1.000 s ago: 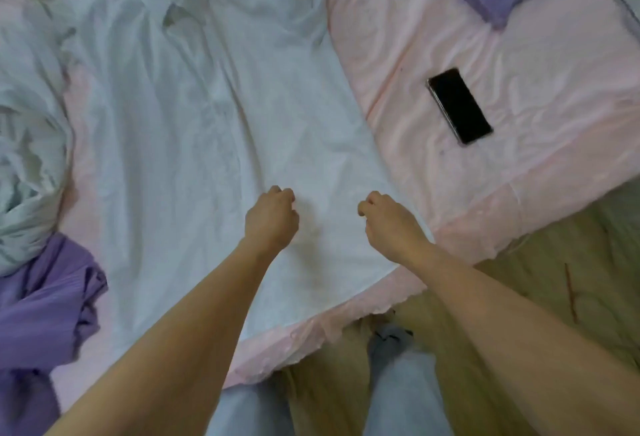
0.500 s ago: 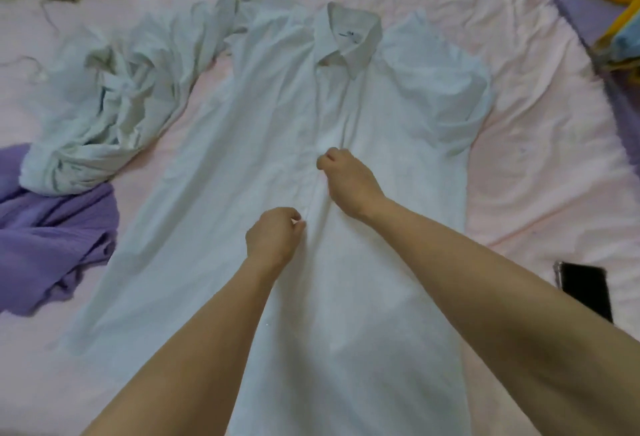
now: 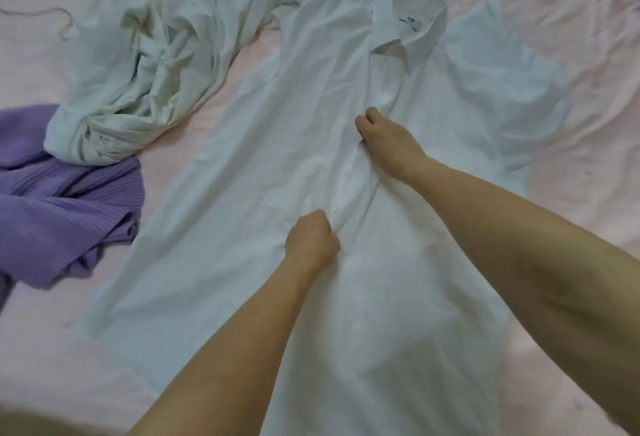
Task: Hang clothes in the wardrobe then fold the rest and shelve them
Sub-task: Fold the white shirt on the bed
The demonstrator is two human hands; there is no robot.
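Compared with half a second ago, my view has shifted only slightly: the white shirt point(image 3: 277, 165) fills more of the frame, and the phone that showed at 4 o'clock is no longer in view. Both hands remain on the button placket, with the right hand point(image 3: 388, 139) a little further toward the collar point(image 3: 408, 25) than before.

The shirt lies front-up and spread flat on the pink bedsheet point(image 3: 588, 54), occupying the centre of the frame. It is a pale, thin, lightly creased garment with a pointed collar bearing a small dark label. One sleeve is folded in at 2 o'clock; the other trails toward 11 o'clock, where it meets a crumpled pale garment point(image 3: 138, 89).

The shirt's long axis runs from the hem at 6 o'clock up to the collar at 1 o'clock, so the collar points away from me.

My left hand point(image 3: 311, 245) is clenched on a pinch of fabric at the placket, near mid-length. My right hand, fingers curled, grips the same placket higher up, just below the collar. Cloth bunches into a ridge between the two.

A purple ribbed garment point(image 3: 62, 213) lies at 9 o'clock, touching the crumpled one.
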